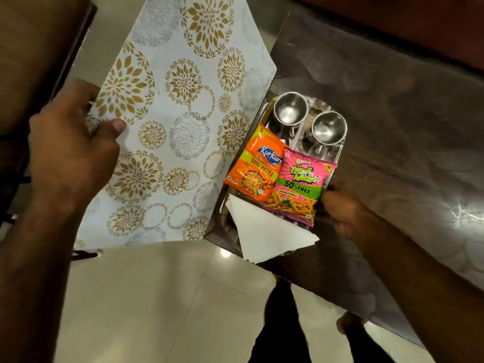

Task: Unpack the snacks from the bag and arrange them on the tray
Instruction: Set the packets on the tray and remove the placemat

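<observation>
On the steel tray [337, 150], the right hand [345, 208] seems to grip the pink snack packet [301, 184], while the left hand [70, 150] grasps the white gold-flowered paper bag [183, 113].

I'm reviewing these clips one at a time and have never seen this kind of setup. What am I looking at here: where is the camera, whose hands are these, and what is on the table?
There is no machine here. A person wears one wide-angle camera on the head, so the single picture looks down at their own two bare hands.

The left hand grips the edge of a white gift bag printed with gold and grey flowers, held up beside the table.

On the table lies a shiny metal tray. It carries two steel cups, an orange Kurkure packet, a pink Bingo packet partly overlapping it, and a white folded napkin.

The right hand holds the pink packet's right edge.
</observation>
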A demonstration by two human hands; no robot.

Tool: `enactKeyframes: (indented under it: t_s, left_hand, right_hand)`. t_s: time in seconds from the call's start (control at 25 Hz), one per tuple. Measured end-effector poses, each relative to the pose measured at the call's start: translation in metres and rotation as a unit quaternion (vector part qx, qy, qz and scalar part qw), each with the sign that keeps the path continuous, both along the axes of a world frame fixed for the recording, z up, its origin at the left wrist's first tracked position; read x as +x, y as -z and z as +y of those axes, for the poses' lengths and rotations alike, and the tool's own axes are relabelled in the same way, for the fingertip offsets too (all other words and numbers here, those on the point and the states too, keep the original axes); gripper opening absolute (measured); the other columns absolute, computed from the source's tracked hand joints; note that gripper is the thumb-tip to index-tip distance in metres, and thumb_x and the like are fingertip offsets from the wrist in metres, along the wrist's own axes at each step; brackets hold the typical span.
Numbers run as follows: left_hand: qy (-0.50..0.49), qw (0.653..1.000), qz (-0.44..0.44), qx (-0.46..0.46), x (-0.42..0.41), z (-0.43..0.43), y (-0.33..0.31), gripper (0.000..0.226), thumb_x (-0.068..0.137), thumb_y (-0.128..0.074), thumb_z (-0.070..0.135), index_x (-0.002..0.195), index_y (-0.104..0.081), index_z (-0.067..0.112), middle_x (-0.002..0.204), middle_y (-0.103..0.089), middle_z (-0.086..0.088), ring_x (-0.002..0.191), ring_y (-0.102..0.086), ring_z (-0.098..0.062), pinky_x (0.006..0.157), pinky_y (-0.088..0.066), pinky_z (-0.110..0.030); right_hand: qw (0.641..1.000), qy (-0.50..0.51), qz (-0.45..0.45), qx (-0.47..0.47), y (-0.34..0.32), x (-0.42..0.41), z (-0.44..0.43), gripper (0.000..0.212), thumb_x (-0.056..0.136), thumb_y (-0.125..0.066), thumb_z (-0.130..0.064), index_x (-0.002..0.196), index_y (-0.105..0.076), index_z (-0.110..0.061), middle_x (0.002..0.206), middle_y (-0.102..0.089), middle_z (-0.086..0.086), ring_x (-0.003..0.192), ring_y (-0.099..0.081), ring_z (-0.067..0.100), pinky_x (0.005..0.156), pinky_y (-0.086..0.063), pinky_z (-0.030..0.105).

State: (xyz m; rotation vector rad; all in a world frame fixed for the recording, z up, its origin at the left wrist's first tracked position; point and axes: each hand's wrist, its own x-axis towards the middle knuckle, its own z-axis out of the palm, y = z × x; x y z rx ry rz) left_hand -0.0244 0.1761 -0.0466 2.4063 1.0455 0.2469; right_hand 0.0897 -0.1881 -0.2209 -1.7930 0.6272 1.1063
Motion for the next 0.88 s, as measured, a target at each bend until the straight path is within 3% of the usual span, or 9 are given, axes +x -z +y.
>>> enactKeyframes:
  t_s: [0.16, 0.36, 0.44, 0.56, 0.6, 0.72, 0.88]
  left_hand:
    - [0.007, 1.0, 0.022, -0.01, 0.002, -0.008, -0.028, 0.031, 0.083, -0.063, 0.042, 0.112, -0.056, 0.033, 0.113, -0.071, 0.003, 0.099, -0.069, -0.025, 0.08, -0.059, -0.055]
    - [0.027, 0.998, 0.049, 0.008, 0.005, -0.02, -0.064, 0.026, 0.092, -0.066, 0.022, 0.117, -0.057, 0.025, 0.112, -0.071, -0.007, 0.102, -0.066, -0.033, 0.082, -0.056, -0.051]
    - [0.038, 0.997, 0.059, 0.022, 0.005, -0.029, -0.085, 0.026, 0.094, -0.064, 0.021, 0.12, -0.057, 0.023, 0.11, -0.07, -0.008, 0.099, -0.064, -0.034, 0.078, -0.054, -0.046]
    - [0.063, 0.995, 0.068, 0.037, 0.004, -0.038, -0.122, 0.024, 0.095, -0.061, 0.023, 0.118, -0.055, 0.027, 0.106, -0.072, -0.007, 0.094, -0.065, -0.034, 0.075, -0.054, -0.047]
    - [0.073, 0.994, 0.071, 0.041, 0.003, -0.041, -0.135, 0.024, 0.095, -0.061, 0.023, 0.118, -0.054, 0.028, 0.106, -0.072, -0.007, 0.095, -0.065, -0.034, 0.076, -0.055, -0.049]
    - [0.103, 0.991, 0.061, 0.065, 0.002, -0.045, -0.183, 0.027, 0.094, -0.063, 0.024, 0.119, -0.054, 0.031, 0.11, -0.072, -0.005, 0.1, -0.066, -0.033, 0.078, -0.055, -0.049]
    - [0.185, 0.98, 0.029, 0.074, 0.01, -0.054, -0.242, 0.029, 0.093, -0.066, 0.024, 0.12, -0.057, 0.03, 0.111, -0.073, -0.001, 0.099, -0.066, -0.029, 0.079, -0.056, -0.047]
  right_hand:
    - [0.998, -0.049, -0.026, -0.023, -0.025, 0.006, -0.011, 0.038, 0.09, -0.06, 0.011, 0.126, -0.063, -0.002, 0.121, -0.068, 0.026, 0.108, -0.067, 0.042, 0.094, -0.055, 0.053]
    - [0.982, -0.088, -0.153, -0.069, -0.096, 0.012, -0.036, 0.05, 0.086, -0.066, 0.013, 0.134, -0.054, 0.005, 0.117, -0.066, 0.027, 0.1, -0.061, 0.029, 0.08, -0.05, 0.031]
    - [0.97, -0.124, -0.203, -0.057, -0.131, 0.016, -0.035, 0.048, 0.085, -0.066, 0.013, 0.131, -0.057, 0.002, 0.118, -0.066, 0.027, 0.102, -0.064, 0.034, 0.086, -0.052, 0.034]
    - [0.929, -0.219, -0.295, -0.037, -0.184, 0.029, -0.015, 0.047, 0.082, -0.069, 0.011, 0.126, -0.061, -0.003, 0.112, -0.068, 0.016, 0.097, -0.064, 0.025, 0.072, -0.049, 0.009]
    - [0.916, -0.243, -0.319, -0.026, -0.201, 0.035, -0.006, 0.048, 0.082, -0.071, 0.008, 0.126, -0.061, -0.008, 0.112, -0.068, 0.009, 0.099, -0.064, 0.023, 0.075, -0.048, 0.009]
    - [0.897, -0.257, -0.359, 0.023, -0.258, 0.055, 0.018, 0.054, 0.084, -0.074, -0.006, 0.133, -0.056, -0.018, 0.124, -0.064, 0.001, 0.116, -0.063, 0.022, 0.099, -0.052, 0.04]
    - [0.87, -0.198, -0.449, 0.054, -0.338, 0.082, 0.027, 0.066, 0.083, -0.08, -0.016, 0.141, -0.048, -0.019, 0.133, -0.054, -0.006, 0.121, -0.054, 0.013, 0.098, -0.047, 0.034]
